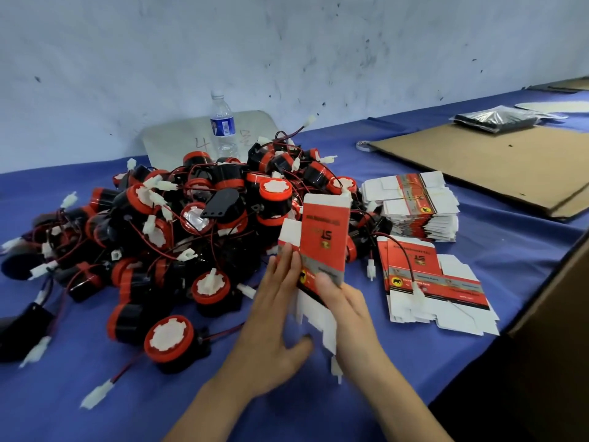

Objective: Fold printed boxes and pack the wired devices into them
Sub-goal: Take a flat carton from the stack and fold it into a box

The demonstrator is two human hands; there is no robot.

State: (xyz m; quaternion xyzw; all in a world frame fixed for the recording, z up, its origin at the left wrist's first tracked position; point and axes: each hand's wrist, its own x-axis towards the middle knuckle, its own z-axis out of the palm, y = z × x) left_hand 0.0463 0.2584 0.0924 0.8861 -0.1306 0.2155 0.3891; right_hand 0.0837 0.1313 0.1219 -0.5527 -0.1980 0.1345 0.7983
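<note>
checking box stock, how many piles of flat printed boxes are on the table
2. A rubber-banded stack right of the device heap, and a loose pile nearer the person, a wire lying across it. More may be hidden under the heap.

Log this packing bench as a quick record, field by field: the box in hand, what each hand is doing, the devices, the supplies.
printed box: red, partly opened, held upright, bottom flaps unfolded
left hand: fingers straight, pressing the box's left side
right hand: grip on the box, thumb on its front
wired devices: tangled pile, left of the box
flat boxes: banded stack, loose ones in front, on the right
water bottle: upright behind the pile
packed boxes: none visible
</note>
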